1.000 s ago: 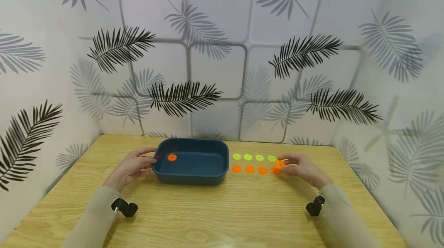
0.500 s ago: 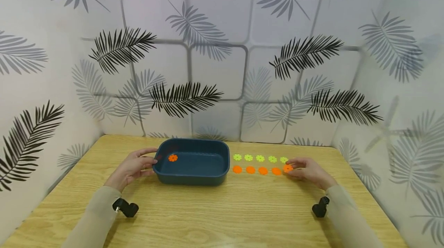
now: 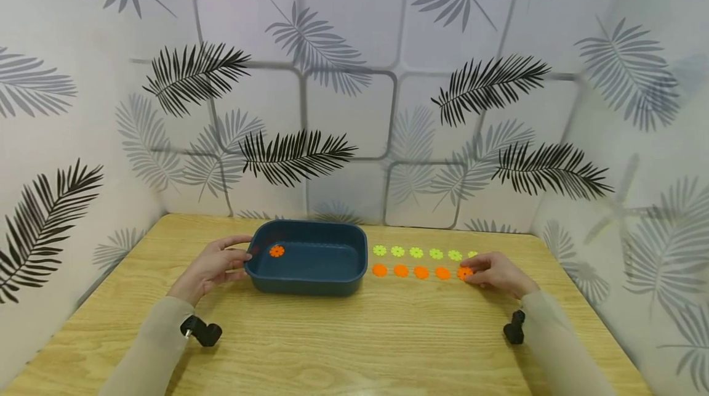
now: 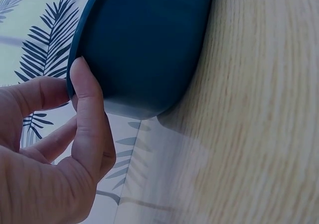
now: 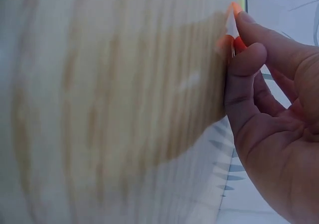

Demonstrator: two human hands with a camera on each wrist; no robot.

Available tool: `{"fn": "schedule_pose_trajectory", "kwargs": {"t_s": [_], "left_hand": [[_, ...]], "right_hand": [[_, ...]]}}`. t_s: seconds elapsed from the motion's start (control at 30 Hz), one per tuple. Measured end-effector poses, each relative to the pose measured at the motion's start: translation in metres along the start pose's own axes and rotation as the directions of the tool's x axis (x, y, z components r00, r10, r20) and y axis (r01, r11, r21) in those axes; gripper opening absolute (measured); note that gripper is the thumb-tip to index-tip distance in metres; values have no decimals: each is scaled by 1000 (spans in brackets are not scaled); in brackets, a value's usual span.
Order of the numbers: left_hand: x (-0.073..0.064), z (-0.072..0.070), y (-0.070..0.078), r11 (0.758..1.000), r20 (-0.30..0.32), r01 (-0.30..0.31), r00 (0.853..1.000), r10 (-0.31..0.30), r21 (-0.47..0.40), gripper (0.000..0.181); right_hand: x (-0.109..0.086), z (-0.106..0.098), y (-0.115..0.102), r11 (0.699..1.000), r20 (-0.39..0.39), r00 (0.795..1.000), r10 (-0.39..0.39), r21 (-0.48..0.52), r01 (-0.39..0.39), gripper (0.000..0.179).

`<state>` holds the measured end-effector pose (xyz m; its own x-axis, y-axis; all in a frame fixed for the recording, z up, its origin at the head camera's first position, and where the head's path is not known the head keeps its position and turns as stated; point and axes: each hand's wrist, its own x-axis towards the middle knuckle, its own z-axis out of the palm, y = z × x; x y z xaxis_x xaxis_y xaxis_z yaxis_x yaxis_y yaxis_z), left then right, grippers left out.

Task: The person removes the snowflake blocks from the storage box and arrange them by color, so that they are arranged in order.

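My left hand (image 3: 215, 266) pinches the left rim of a dark blue rectangular basin (image 3: 307, 287), its thumb and fingers at the wall in the left wrist view. Inside the basin lies one orange flower-shaped disc (image 3: 276, 251). Far to the right, my right hand (image 3: 500, 276) holds another orange flower-shaped disc (image 3: 464, 273) between thumb and fingers, low over the table at the right end of a row of orange discs (image 3: 421, 273). In the right wrist view, the fingers mostly hide this disc (image 5: 239, 45). Behind runs a row of yellow-green flower-shaped discs (image 3: 416, 252), partly covered by my fingers at its right end.
Everything rests on a light wood-grain table (image 3: 343, 347). A wall (image 3: 343, 113) with a leaf pattern closes off the back and both sides. Both rows start close to the basin's right wall. Each wrist wears a small black camera.
My right hand has moved right and slightly toward me with the orange disc, down to the end of the orange row. More yellow-green discs have come into view. The left hand stays at the basin.
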<state>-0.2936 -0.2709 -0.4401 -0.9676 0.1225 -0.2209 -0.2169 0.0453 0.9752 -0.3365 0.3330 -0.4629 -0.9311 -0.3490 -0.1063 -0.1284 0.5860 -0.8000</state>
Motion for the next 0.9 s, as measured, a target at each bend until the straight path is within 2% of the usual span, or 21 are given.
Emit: {"fn": "schedule_pose_trajectory", "kwargs": {"t_s": [0.2, 0.57, 0.9], "left_hand": [[0, 1, 1, 1000, 3, -6, 1000, 6, -5, 59], [1, 0, 0, 1000, -4, -8, 1000, 8, -5, 59], [0, -1, 1, 1000, 7, -17, 1000, 17, -9, 59]], "right_hand": [[3, 0, 3, 999, -2, 1000, -19, -47, 19, 43], [5, 1, 4, 999, 17, 999, -34, -23, 34, 44], [4, 0, 4, 998, -3, 1000, -28, -64, 28, 44]]}}
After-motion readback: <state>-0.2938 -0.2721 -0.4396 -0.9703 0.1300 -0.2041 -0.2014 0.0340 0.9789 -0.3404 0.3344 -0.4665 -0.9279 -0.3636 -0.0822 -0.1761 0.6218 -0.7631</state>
